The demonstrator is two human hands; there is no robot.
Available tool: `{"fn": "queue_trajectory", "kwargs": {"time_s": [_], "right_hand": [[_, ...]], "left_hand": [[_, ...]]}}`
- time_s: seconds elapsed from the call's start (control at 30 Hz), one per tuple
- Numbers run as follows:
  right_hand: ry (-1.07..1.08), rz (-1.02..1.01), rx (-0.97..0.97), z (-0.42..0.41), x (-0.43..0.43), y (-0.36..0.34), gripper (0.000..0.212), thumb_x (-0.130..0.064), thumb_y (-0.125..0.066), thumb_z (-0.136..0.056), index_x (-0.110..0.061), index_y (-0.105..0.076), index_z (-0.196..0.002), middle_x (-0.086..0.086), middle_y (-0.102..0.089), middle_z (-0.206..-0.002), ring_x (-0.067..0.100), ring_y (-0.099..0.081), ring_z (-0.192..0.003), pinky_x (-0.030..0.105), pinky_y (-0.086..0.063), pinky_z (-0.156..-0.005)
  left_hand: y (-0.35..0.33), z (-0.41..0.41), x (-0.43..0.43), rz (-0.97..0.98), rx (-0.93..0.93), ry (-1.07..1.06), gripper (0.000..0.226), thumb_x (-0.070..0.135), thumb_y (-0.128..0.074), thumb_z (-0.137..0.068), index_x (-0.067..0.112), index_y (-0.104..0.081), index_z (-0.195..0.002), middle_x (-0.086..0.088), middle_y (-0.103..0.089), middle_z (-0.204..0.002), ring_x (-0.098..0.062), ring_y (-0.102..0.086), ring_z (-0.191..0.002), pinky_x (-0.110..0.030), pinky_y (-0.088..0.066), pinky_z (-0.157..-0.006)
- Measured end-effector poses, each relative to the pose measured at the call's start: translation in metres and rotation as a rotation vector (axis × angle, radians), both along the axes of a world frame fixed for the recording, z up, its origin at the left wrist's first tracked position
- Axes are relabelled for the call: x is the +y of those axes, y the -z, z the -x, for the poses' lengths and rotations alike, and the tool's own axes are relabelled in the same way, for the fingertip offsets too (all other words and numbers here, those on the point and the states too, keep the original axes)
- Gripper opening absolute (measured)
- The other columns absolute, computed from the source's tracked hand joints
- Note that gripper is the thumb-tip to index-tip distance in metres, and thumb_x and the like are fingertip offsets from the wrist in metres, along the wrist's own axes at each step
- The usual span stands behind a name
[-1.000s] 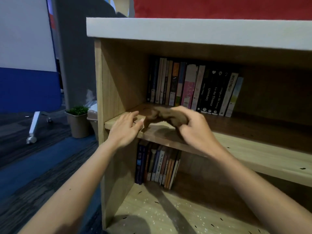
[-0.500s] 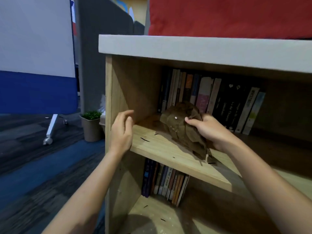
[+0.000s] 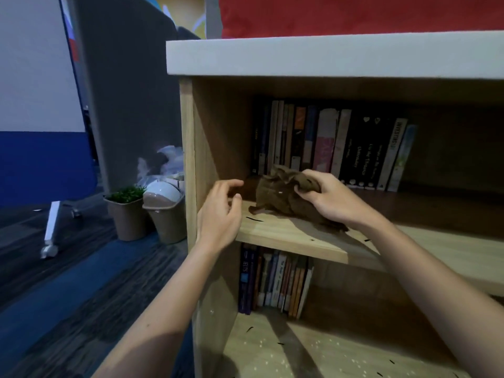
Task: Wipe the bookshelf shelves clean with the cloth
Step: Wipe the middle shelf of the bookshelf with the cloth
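Right hand (image 3: 330, 203), fingers pinching, holds a crumpled brown cloth (image 3: 283, 196) lying lengthwise along the shelf (image 3: 286, 233); left hand (image 3: 219, 216) hovers, fingers loosely spread.

It looks like an office: a wheeled partition board (image 3: 41, 118), a grey divider panel (image 3: 131, 105), carpet floor (image 3: 54, 282) and a bookshelf (image 3: 327, 58).

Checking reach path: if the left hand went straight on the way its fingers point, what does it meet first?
Probably the brown cloth bunched on the middle shelf, gripped by the right hand. The left hand is open, aimed at it; depth unclear.
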State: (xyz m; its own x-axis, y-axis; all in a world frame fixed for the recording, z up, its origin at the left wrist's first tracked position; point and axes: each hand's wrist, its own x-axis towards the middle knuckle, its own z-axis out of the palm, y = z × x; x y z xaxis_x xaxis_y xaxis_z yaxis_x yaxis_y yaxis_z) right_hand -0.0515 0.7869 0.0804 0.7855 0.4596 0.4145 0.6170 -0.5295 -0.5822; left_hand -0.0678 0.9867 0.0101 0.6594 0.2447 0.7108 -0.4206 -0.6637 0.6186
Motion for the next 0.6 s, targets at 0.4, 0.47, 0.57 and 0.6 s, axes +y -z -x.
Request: {"fn": "queue_trajectory", "kwargs": {"time_s": [0.4,0.47,0.57,0.6], "right_hand": [[-0.163,-0.127,-0.71,0.077,-0.015,0.02,0.033,-0.012,-0.053,-0.084,-0.021,-0.053,-0.116,-0.014,-0.059,-0.105,0.001,-0.055,-0.1,0.014,-0.043,-0.087],[-0.177,-0.102,-0.821,0.086,-0.02,0.05,0.035,-0.018,-0.058,-0.084,-0.016,-0.05,-0.118,-0.006,-0.058,-0.111,0.008,-0.055,-0.104,0.021,-0.044,-0.092],[-0.208,0.172,-0.763,0.093,-0.024,0.107,0.042,-0.003,-0.068,-0.076,-0.017,-0.054,-0.113,0.0,-0.063,-0.102,0.015,-0.059,-0.09,0.025,-0.05,-0.077],[-0.177,0.249,-0.679,0.092,-0.028,0.124,0.047,0.002,-0.068,-0.072,-0.018,-0.055,-0.111,-0.002,-0.064,-0.099,0.013,-0.057,-0.087,0.023,-0.049,-0.074]], "left_hand": [[-0.009,0.004,0.009,0.15,0.043,0.207,0.02,0.013,-0.042,-0.096,0.021,-0.057,-0.106,0.001,-0.057,-0.111,-0.01,-0.052,-0.105,-0.018,-0.041,-0.09],[-0.008,0.005,0.007,0.138,0.032,0.185,0.02,0.014,-0.043,-0.096,0.018,-0.059,-0.108,0.004,-0.056,-0.111,-0.007,-0.051,-0.104,-0.008,-0.038,-0.084],[-0.006,0.005,0.004,0.09,0.042,0.128,0.02,0.017,-0.045,-0.095,0.019,-0.061,-0.107,0.007,-0.056,-0.11,-0.007,-0.051,-0.104,-0.018,-0.04,-0.087],[-0.006,0.005,0.003,0.081,0.058,0.117,0.021,0.018,-0.045,-0.095,0.019,-0.061,-0.108,0.008,-0.056,-0.111,-0.007,-0.051,-0.104,-0.023,-0.04,-0.088]]}}
